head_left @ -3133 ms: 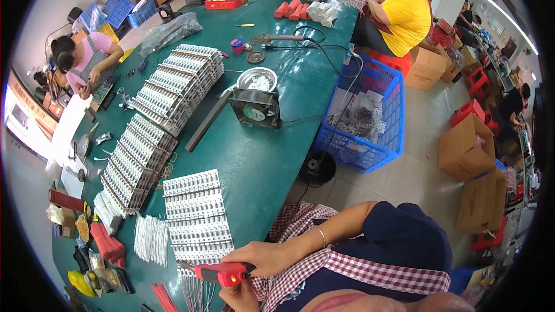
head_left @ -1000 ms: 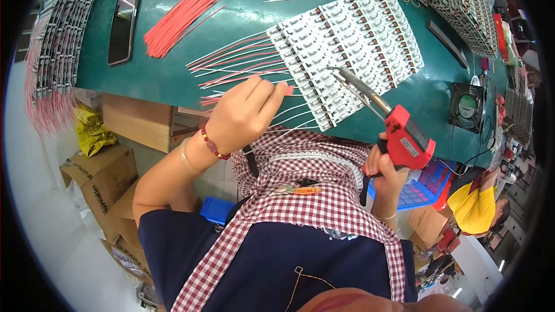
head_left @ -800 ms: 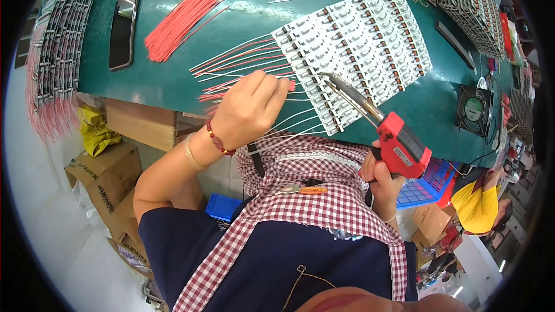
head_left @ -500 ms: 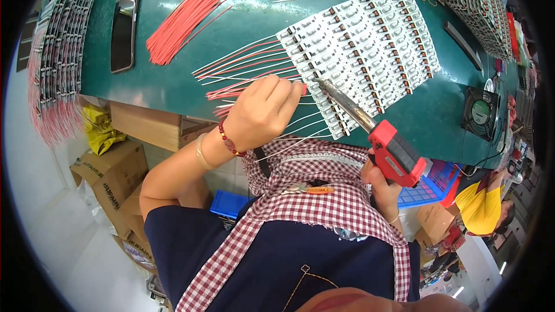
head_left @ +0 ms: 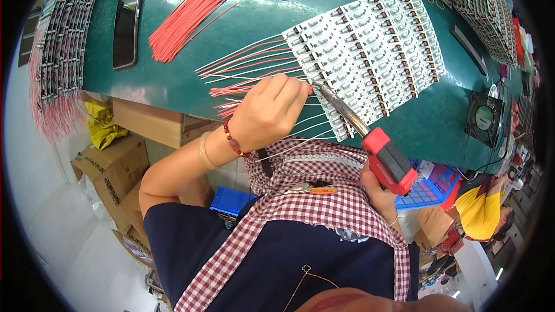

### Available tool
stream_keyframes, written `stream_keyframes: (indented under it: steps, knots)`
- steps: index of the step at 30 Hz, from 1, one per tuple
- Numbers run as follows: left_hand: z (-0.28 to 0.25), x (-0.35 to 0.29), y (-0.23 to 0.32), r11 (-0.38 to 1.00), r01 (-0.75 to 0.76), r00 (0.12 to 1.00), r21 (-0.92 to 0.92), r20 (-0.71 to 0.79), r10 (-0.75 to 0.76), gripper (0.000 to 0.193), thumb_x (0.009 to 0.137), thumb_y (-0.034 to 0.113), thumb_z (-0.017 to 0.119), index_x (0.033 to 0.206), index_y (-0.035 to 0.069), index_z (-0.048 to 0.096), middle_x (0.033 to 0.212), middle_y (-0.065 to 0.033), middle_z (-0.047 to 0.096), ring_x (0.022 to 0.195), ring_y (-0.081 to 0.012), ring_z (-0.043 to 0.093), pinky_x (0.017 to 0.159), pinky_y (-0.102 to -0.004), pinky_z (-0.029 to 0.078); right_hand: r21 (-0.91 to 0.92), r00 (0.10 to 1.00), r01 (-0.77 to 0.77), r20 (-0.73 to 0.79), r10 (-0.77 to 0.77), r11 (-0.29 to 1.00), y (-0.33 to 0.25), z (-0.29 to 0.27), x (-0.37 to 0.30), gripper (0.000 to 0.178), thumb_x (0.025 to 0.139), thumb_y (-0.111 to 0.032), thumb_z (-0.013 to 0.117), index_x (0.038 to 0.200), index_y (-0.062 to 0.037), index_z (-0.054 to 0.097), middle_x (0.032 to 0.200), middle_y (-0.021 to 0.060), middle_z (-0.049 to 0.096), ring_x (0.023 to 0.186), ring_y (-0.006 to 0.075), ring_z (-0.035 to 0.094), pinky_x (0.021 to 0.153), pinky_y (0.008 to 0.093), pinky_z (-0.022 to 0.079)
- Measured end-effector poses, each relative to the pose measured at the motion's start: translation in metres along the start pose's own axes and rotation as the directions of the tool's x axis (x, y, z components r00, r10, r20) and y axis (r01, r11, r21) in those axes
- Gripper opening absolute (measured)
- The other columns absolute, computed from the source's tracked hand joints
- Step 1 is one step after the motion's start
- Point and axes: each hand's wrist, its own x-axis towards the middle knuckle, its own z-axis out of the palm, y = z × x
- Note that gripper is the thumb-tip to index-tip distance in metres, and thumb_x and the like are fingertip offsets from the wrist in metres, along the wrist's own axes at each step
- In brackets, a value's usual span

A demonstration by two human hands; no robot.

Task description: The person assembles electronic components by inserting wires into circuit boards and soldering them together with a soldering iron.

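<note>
— Your left hand (head_left: pixel 272 107) has its fingertips pressed together, pinching a small red piece (head_left: pixel 310 89) at the edge of the circuit-board panel (head_left: pixel 370 52); what it is, I can't make out.
— And your right hand (head_left: pixel 379 193) curls round the red soldering gun (head_left: pixel 391 163), its tip just beside those fingertips; whether it touches the panel, I can't tell.
— That panel lies on your green table (head_left: pixel 167 89), red and white wires (head_left: pixel 245 58) fanning from its left edge.
</note>
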Motion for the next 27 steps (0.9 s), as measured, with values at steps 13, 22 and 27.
stream_keyframes:
  steps: [13, 22, 27]
  knots:
    - [-0.002, -0.002, 0.001, 0.999, 0.029, 0.998, 0.016, 0.055, -0.03, 0.03, 0.071, 0.003, 0.063, 0.099, -0.008, 0.061, 0.087, -0.0113, 0.054, 0.072, -0.0222, 0.053, 0.061, -0.0309, 0.046, 0.227, 0.984, -0.179, 0.044, 0.174, 0.957, -0.004, 0.0, -0.005, 0.02, 0.074, -0.002, 0.071, 0.093, -0.0024, 0.066, 0.084, 0.0081, 0.064, 0.074, 0.018, 0.062, 0.065, 0.0322, 0.049]
    - [-0.003, 0.003, 0.004, 0.999, 0.045, 0.997, -0.016, 0.063, -0.044, 0.03, 0.071, 0.002, 0.063, 0.098, -0.008, 0.06, 0.085, -0.0111, 0.053, 0.073, -0.0232, 0.053, 0.062, -0.0319, 0.047, 0.105, 0.992, -0.126, 0.03, 0.123, 0.986, 0.01, -0.003, -0.012, 0.025, 0.072, -0.003, 0.072, 0.097, -0.0032, 0.067, 0.086, 0.0108, 0.064, 0.073, 0.0225, 0.063, 0.066, 0.0333, 0.05]
    - [-0.005, 0.003, 0.005, 0.999, 0.041, 0.997, -0.012, 0.068, -0.04, 0.029, 0.071, 0.002, 0.063, 0.098, -0.008, 0.06, 0.085, -0.0111, 0.053, 0.072, -0.0231, 0.053, 0.062, -0.0317, 0.047, 0.295, 0.99, -0.137, 0.06, 0.125, 0.946, 0.003, -0.004, -0.018, 0.029, 0.087, -0.013, 0.066, 0.114, -0.0022, 0.062, 0.104, 0.008, 0.064, 0.097, 0.0173, 0.06, 0.084, 0.0327, 0.047]
